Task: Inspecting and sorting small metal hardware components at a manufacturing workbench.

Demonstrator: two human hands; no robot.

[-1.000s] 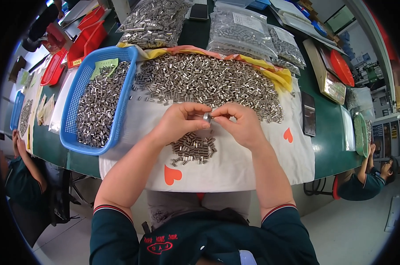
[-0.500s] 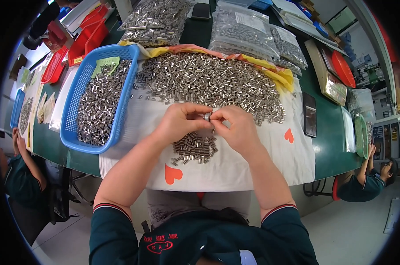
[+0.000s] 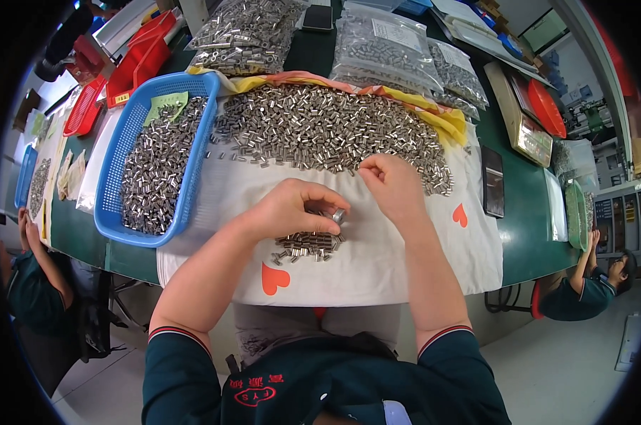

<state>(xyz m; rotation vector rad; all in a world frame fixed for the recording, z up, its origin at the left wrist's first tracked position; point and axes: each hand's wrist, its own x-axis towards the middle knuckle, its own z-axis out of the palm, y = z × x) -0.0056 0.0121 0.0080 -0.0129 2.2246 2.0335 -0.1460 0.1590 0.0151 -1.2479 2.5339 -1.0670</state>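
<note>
My left hand (image 3: pixel 299 207) is closed, pinching a shiny ring-like metal piece (image 3: pixel 338 214) between thumb and fingers. Under and in front of it lies a small heap of short metal cylinders (image 3: pixel 308 246) on the white cloth (image 3: pixel 434 262). My right hand (image 3: pixel 393 185) is apart from the left, at the near edge of the large pile of metal cylinders (image 3: pixel 327 131). Its fingers are curled together, and whatever may be between them is too small or hidden to make out.
A blue basket (image 3: pixel 106 191) of metal cylinders stands left. Filled clear bags (image 3: pixel 384 49) and a dark phone (image 3: pixel 318 18) lie behind the yellow cloth edge (image 3: pixel 448 126). A dark flat device (image 3: pixel 492 182) rests right. Other people sit at both sides.
My hands, together at the metal piece before, have separated. The right moved up and right to the large pile's edge; the left moved slightly down, keeping the ring-like piece.
</note>
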